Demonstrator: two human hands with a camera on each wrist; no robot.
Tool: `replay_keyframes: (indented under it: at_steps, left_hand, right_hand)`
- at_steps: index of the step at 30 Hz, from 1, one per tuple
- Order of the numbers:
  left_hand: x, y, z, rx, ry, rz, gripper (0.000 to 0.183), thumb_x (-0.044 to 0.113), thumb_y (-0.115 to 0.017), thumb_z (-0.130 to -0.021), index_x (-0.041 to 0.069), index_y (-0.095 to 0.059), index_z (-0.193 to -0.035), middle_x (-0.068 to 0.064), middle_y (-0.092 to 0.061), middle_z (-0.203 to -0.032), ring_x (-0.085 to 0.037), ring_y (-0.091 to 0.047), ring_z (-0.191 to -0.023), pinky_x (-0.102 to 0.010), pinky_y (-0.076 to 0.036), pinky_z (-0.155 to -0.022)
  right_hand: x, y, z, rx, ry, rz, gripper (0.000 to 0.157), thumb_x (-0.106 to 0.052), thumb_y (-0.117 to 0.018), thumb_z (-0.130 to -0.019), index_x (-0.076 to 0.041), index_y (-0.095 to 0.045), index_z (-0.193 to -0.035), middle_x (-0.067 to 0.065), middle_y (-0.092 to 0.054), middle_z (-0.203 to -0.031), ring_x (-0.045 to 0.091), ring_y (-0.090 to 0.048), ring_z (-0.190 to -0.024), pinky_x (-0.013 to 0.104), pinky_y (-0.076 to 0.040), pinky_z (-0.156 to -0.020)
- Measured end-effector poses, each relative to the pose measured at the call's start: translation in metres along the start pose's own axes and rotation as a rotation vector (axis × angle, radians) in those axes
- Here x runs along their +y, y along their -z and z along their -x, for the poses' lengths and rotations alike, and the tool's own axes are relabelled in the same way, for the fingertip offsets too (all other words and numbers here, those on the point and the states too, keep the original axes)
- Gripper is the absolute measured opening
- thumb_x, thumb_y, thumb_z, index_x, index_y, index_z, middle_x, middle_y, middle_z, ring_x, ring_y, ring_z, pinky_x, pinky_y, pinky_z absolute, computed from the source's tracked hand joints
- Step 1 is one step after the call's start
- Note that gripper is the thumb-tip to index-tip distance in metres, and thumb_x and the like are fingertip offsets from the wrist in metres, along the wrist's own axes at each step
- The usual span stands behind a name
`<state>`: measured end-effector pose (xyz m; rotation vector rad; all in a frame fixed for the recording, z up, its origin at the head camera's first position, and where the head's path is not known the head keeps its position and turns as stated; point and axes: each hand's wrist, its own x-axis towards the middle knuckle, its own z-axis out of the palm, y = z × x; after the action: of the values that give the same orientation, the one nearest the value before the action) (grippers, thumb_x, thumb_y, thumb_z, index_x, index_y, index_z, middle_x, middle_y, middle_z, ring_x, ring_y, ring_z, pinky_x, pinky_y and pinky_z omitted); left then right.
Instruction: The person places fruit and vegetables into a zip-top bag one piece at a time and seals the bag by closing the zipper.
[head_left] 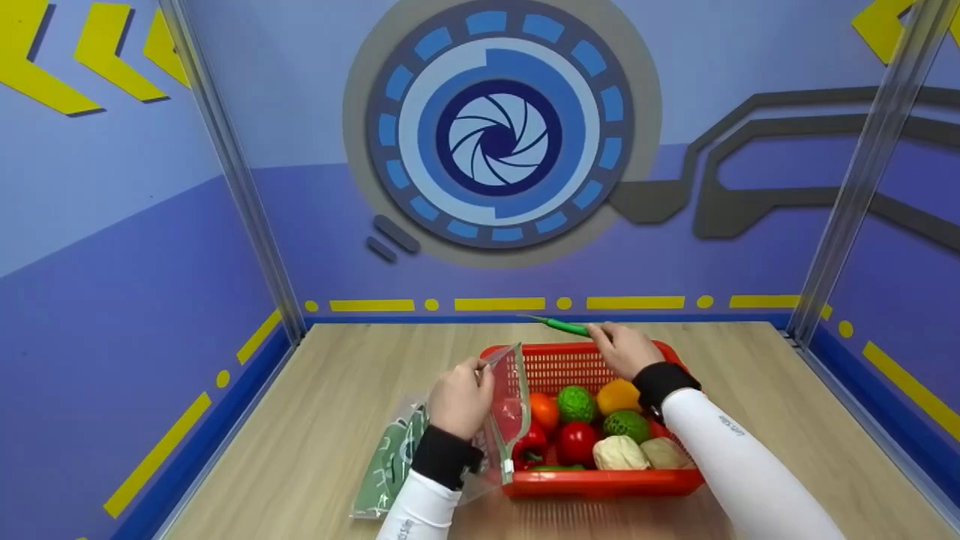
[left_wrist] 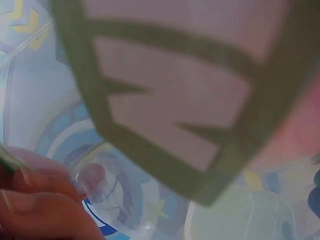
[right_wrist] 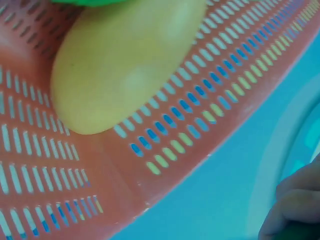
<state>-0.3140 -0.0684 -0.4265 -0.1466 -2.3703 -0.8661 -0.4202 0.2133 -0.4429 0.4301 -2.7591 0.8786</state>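
In the head view my left hand [head_left: 459,401] pinches the upper edge of a clear zip bag [head_left: 510,397], which stands partly open against the basket's left side. In the left wrist view, the bag's printed plastic [left_wrist: 165,145] fills most of the picture, with fingers [left_wrist: 45,210] at the lower left. My right hand [head_left: 628,352] holds a green chili pepper [head_left: 566,327] by one end above the back of the red basket [head_left: 600,484]; its thin tip points left. Fingers [right_wrist: 295,205] show at the right wrist view's edge.
The basket holds a red bell pepper [head_left: 529,446], a red round fruit [head_left: 577,442], an orange one [head_left: 543,412], green bumpy ones [head_left: 576,405], a yellow fruit [right_wrist: 125,70] and pale ones [head_left: 619,453]. Green-printed plastic packaging [head_left: 386,469] lies left on the wooden table [head_left: 285,450].
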Motion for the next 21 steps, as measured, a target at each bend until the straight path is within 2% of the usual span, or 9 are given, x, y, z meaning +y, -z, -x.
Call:
replay_keyframes:
  at_steps: [3, 5, 7, 9, 11, 13, 14, 18, 21]
  left_hand:
    - [0.000, 0.000, 0.000, -0.011, 0.010, 0.007, 0.013, 0.013, -0.068, -0.094, 0.004, -0.077, -0.094, -0.011, -0.077, -0.081, -0.022, -0.070, -0.063, -0.035, -0.053, -0.056]
    - [0.000, 0.000, 0.000, -0.013, 0.015, 0.007, 0.013, 0.014, -0.068, -0.094, 0.004, -0.077, -0.093, -0.011, -0.077, -0.080, -0.021, -0.069, -0.062, -0.034, -0.052, -0.055]
    - [0.000, 0.000, 0.000, -0.013, 0.013, 0.006, 0.013, 0.013, -0.068, -0.094, 0.004, -0.077, -0.093, -0.011, -0.077, -0.079, -0.021, -0.068, -0.061, -0.034, -0.052, -0.054]
    - [0.001, 0.001, 0.000, -0.011, 0.015, 0.004, 0.013, 0.013, -0.069, -0.094, 0.004, -0.077, -0.092, -0.011, -0.077, -0.079, -0.021, -0.068, -0.061, -0.034, -0.051, -0.054]
    - [0.002, 0.001, 0.000, -0.008, 0.011, 0.002, 0.013, 0.013, -0.069, -0.094, 0.004, -0.077, -0.093, -0.011, -0.077, -0.080, -0.022, -0.068, -0.061, -0.034, -0.051, -0.054]
    - [0.003, 0.001, 0.000, -0.008, 0.007, -0.001, 0.013, 0.013, -0.069, -0.093, 0.004, -0.077, -0.094, -0.012, -0.077, -0.080, -0.022, -0.068, -0.061, -0.033, -0.052, -0.054]
    - [0.003, 0.002, 0.000, -0.010, 0.010, -0.001, 0.013, 0.013, -0.068, -0.094, 0.004, -0.077, -0.094, -0.012, -0.077, -0.081, -0.022, -0.069, -0.061, -0.034, -0.052, -0.054]
    - [0.005, 0.002, -0.001, -0.016, 0.016, -0.008, 0.013, 0.014, -0.069, -0.094, 0.004, -0.078, -0.096, -0.011, -0.077, -0.080, -0.020, -0.067, -0.059, -0.032, -0.049, -0.052]
    - [0.006, 0.003, -0.002, -0.033, 0.029, -0.002, 0.014, 0.015, -0.069, -0.094, 0.004, -0.078, -0.097, -0.011, -0.076, -0.078, -0.018, -0.063, -0.055, -0.030, -0.046, -0.049]
  right_hand:
    - [-0.003, 0.003, 0.004, -0.050, 0.038, 0.000, 0.060, -0.053, -0.039, -0.109, -0.007, -0.067, -0.134, 0.019, -0.073, -0.120, 0.038, -0.068, -0.109, 0.057, -0.050, -0.096]
    - [-0.007, 0.003, 0.007, -0.079, 0.081, 0.038, 0.059, -0.055, -0.042, -0.107, -0.008, -0.071, -0.129, 0.017, -0.075, -0.114, 0.036, -0.070, -0.103, 0.055, -0.053, -0.092]
    - [-0.011, 0.001, 0.009, -0.098, 0.134, 0.088, 0.056, -0.055, -0.047, -0.106, -0.009, -0.075, -0.119, 0.015, -0.076, -0.097, 0.029, -0.070, -0.084, 0.048, -0.055, -0.079]
    - [-0.019, -0.003, 0.011, -0.105, 0.187, 0.131, 0.051, -0.056, -0.051, -0.103, -0.012, -0.077, -0.105, 0.009, -0.069, -0.075, 0.021, -0.061, -0.063, 0.038, -0.049, -0.064]
    - [-0.029, -0.008, 0.014, -0.092, 0.253, 0.170, 0.045, -0.055, -0.057, -0.101, -0.014, -0.073, -0.093, 0.002, -0.058, -0.062, 0.014, -0.048, -0.052, 0.030, -0.040, -0.055]
    - [-0.041, -0.013, 0.017, -0.082, 0.320, 0.200, 0.040, -0.054, -0.061, -0.099, -0.017, -0.063, -0.085, -0.002, -0.042, -0.056, 0.010, -0.034, -0.048, 0.026, -0.029, -0.052]
    - [-0.048, -0.016, 0.019, -0.067, 0.357, 0.217, 0.039, -0.054, -0.063, -0.098, -0.017, -0.060, -0.085, -0.006, -0.042, -0.057, 0.008, -0.033, -0.048, 0.024, -0.028, -0.051]
    - [-0.077, -0.025, 0.029, -0.003, 0.512, 0.288, 0.034, -0.047, -0.071, -0.095, -0.016, -0.057, -0.093, -0.006, -0.057, -0.066, 0.007, -0.047, -0.052, 0.023, -0.041, -0.053]
    - [-0.098, -0.032, 0.036, -0.009, 0.602, 0.307, 0.029, -0.037, -0.075, -0.094, -0.014, -0.058, -0.100, -0.001, -0.068, -0.080, 0.012, -0.062, -0.063, 0.027, -0.054, -0.061]
